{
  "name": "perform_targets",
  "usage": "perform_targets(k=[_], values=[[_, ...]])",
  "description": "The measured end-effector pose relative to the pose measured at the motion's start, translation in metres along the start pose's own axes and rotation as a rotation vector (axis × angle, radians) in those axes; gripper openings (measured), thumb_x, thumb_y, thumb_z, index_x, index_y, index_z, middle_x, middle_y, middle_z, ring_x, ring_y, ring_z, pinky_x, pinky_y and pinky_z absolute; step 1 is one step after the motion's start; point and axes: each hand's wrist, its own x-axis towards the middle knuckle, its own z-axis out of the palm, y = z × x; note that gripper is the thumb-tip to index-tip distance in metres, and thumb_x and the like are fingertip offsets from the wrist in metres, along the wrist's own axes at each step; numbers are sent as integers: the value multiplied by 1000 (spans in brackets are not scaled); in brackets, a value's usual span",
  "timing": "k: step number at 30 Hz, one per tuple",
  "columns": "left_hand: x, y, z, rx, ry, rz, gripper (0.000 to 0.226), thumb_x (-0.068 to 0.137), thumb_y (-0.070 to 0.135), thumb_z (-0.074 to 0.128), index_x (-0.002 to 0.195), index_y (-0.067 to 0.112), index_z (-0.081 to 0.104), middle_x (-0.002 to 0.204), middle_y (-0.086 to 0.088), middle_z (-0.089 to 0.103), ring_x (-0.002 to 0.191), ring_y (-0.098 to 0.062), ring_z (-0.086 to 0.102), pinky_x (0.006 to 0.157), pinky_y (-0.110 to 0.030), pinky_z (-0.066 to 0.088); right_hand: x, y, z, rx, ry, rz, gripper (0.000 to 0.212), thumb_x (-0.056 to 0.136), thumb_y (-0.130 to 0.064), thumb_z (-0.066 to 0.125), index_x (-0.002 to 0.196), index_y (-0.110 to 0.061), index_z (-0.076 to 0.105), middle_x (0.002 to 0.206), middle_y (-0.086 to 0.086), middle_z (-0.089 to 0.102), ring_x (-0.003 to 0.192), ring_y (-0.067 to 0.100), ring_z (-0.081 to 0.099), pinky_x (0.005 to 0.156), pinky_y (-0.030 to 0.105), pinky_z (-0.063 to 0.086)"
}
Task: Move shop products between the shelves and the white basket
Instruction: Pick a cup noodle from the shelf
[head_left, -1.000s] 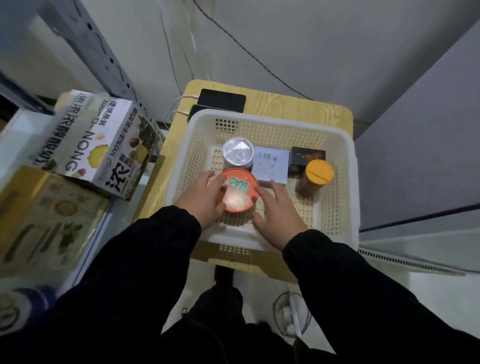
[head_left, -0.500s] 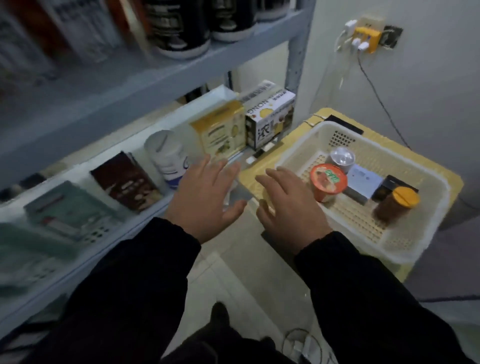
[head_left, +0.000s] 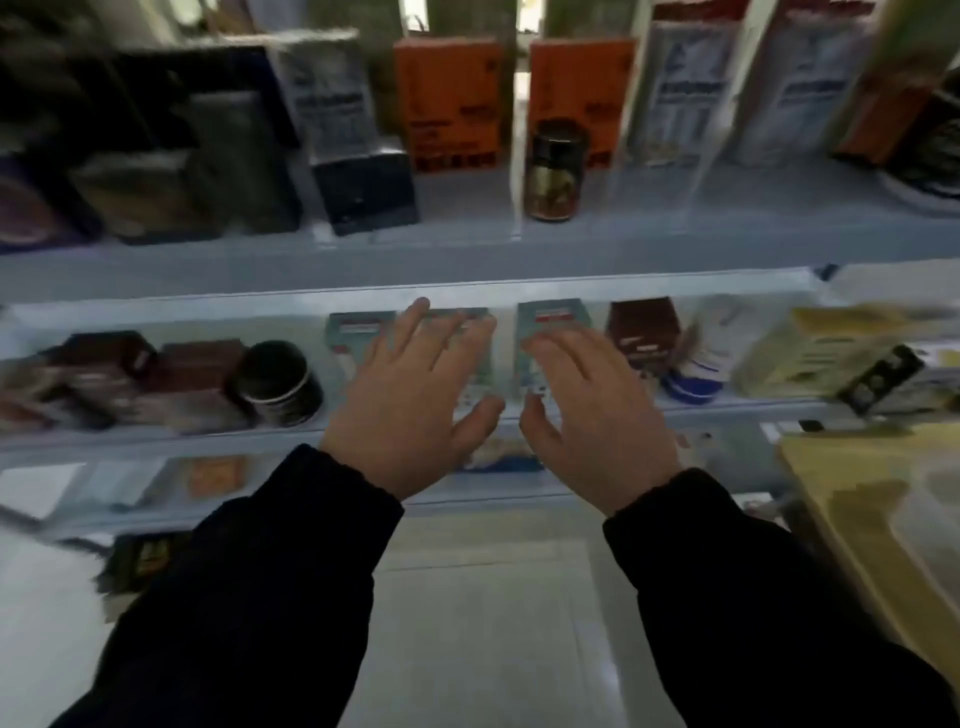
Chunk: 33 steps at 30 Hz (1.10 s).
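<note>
Sleeves (head_left: 270, 597) of black cloth cover both my forearms, low in the view. Past them my left hand (head_left: 410, 400) and right hand (head_left: 597, 415) are side by side, backs up, fingers straight and spread, holding nothing. The thumbs are near each other but apart. Both hands are raised before the middle shelf (head_left: 156, 441), and my fingertips overlap a row of pale teal boxes (head_left: 550, 322) standing on it. I cannot tell whether they touch. On that shelf, left of my hands, is a dark round jar (head_left: 275, 382) just beside some brown boxes (head_left: 192, 374). To the right are a brown carton (head_left: 641, 332), a white bottle (head_left: 701, 358) and a yellow box (head_left: 810, 348). A yellow table (head_left: 841, 467) shows at the right edge. Farther back, the upper shelf (head_left: 467, 260) carries two orange boxes (head_left: 449, 104), a dark bottle (head_left: 553, 171) and a dark blue box (head_left: 363, 187), all blurred.
</note>
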Motion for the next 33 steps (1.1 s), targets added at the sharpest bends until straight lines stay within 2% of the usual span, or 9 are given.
perform_targets(k=[3, 6, 9, 13, 16, 20, 25, 33], values=[[-58, -88, -46, 88, 61, -125, 69, 93, 55, 47, 150, 16, 48, 146, -12, 56, 143, -40, 42, 115, -58, 38, 44, -93, 48, 89, 25, -120, 45, 88, -19, 57, 128, 1, 65, 129, 24, 65, 124, 41, 59, 112, 51, 45], [-115, -168, -94, 150, 69, -222, 68, 95, 55, 45, 150, 14, 49, 145, -12, 56, 142, -38, 44, 116, -56, 36, 79, -185, 90, 189, -7, -205, 47, 92, -25, 53, 130, -2, 64, 133, 21, 63, 129, 40, 57, 113, 51, 43], [-164, -232, -137, 198, 94, -326, 68, 93, 53, 47, 149, 15, 50, 144, -10, 57, 141, -38, 44, 115, -55, 37, 109, -264, 126, 235, -8, -287, 45, 92, -25, 55, 130, -3, 65, 133, 21, 64, 128, 40, 56, 115, 45, 39], [-209, -293, -178, 258, 93, -431, 69, 93, 54, 46, 149, 14, 50, 144, -11, 57, 141, -38, 43, 117, -53, 35, 140, -338, 162, 304, -31, -368, 48, 94, -28, 50, 131, -1, 65, 134, 22, 63, 127, 42, 57, 113, 51, 42], [-223, -325, -193, 286, 116, -482, 67, 93, 54, 45, 147, 14, 51, 142, -10, 58, 138, -36, 45, 118, -49, 34, 163, -366, 174, 320, -67, -418, 50, 92, -29, 49, 133, -3, 63, 135, 20, 62, 128, 39, 56, 112, 51, 42], [-222, -360, -200, 291, 111, -566, 68, 93, 57, 43, 149, 19, 48, 144, -7, 57, 140, -34, 43, 117, -51, 35, 204, -385, 186, 360, -77, -484, 48, 92, -27, 53, 135, -5, 59, 132, 16, 61, 126, 37, 55, 110, 51, 44], [-208, -392, -215, 326, 144, -616, 67, 93, 57, 43, 148, 19, 50, 139, -7, 60, 134, -33, 49, 112, -51, 42, 259, -410, 202, 409, -65, -553, 50, 94, -30, 52, 137, -6, 58, 135, 16, 59, 132, 33, 51, 115, 46, 40], [-195, -459, -243, 376, 262, -688, 66, 91, 55, 43, 143, 16, 55, 134, -7, 63, 130, -30, 51, 108, -46, 44, 337, -457, 235, 402, -5, -663, 48, 92, -30, 51, 132, -4, 60, 131, 19, 60, 128, 38, 51, 114, 43, 35]])
